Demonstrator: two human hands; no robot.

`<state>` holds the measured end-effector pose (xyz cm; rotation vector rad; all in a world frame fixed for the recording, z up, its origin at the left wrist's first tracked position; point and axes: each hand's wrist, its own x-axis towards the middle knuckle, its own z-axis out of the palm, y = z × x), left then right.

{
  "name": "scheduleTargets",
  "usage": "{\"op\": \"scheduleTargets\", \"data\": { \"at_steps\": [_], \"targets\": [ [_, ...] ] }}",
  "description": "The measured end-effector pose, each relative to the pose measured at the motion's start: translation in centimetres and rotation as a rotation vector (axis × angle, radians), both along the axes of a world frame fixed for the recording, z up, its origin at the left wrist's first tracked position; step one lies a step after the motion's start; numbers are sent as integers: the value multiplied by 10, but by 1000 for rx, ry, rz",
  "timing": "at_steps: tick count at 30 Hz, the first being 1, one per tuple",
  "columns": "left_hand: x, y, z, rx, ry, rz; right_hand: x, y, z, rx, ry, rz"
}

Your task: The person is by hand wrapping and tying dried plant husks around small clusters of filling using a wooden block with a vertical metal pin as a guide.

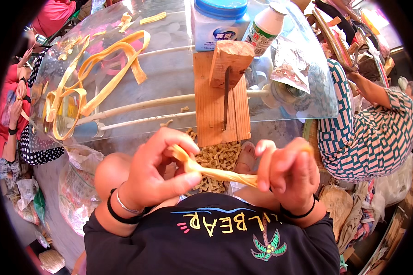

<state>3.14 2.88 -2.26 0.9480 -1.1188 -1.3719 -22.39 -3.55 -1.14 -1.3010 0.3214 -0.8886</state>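
Above my lap, a flat, pliable yellow strip (227, 176) stretches between my two hands. My left hand (153, 167) pinches its left end between thumb and fingers, beside a thick, knot-like fold. Closed around the other end, my right hand (291, 172) hides the strip's tip behind its curled fingers. Below the strip, many short yellow pieces (218, 158) lie heaped between my legs. Just beyond my hands, a wooden board (237, 117) juts over the glass table's edge. It carries an upright wooden block (231, 57) with a thin dark metal blade or rod standing in front of it.
Long loose yellow strips (108, 55) lie on the glass table (165, 73), at left. A blue-lidded tub (220, 23), a white bottle (268, 25) and an open packet (291, 68) stand behind the board. A person in patterned clothes (376, 133) sits close at right; others are at left.
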Motion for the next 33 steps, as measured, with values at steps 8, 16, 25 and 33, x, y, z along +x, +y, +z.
{"op": "scheduleTargets", "data": {
  "at_steps": [8,16,25,33],
  "targets": [
    [-34,-14,1,-802,-468,-171,2,14,10,-113,549,463],
    [-29,-14,3,-584,-519,-291,1,16,-5,80,414,523],
    [-30,-4,4,-535,-548,-323,14,31,-14,116,455,524],
    [-25,0,-5,-472,-543,-108,19,16,3,-129,481,255]
  ]
}}
